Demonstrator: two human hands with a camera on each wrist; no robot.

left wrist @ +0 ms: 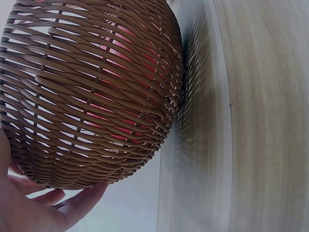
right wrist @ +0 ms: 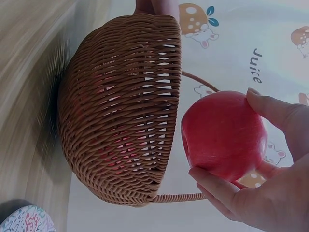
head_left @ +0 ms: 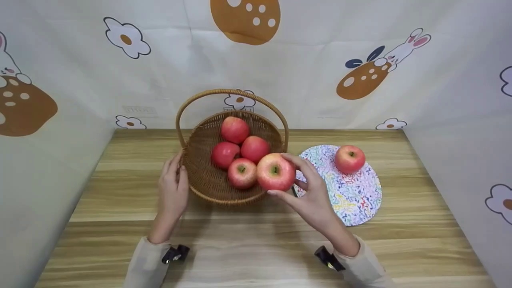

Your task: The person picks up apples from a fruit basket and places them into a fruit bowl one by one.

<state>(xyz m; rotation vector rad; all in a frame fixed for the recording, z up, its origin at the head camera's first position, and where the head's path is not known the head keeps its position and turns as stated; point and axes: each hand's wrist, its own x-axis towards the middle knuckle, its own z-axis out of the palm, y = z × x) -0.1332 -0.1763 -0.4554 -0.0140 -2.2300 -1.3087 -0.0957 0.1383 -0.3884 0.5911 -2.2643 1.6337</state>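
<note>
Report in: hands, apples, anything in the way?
Right hand grips an apple over the basket, near its right rim. Left hand touches basket's left side. Four apples inside, one on patterned disc. No obstruction visible.

L sleeve [head_left: 147,262] & R sleeve [head_left: 366,264]: both lt. beige, plain, w/ cuffs ending just short of bare wrists. Sm. blk wrist cam [head_left: 176,254] at L cuff, 2nd blk cam [head_left: 330,258] at R cuff; each chunky w/ a shiny spot, R one's yellowish. L grip [head_left: 173,188] & R grip [head_left: 312,196] bare.
</note>
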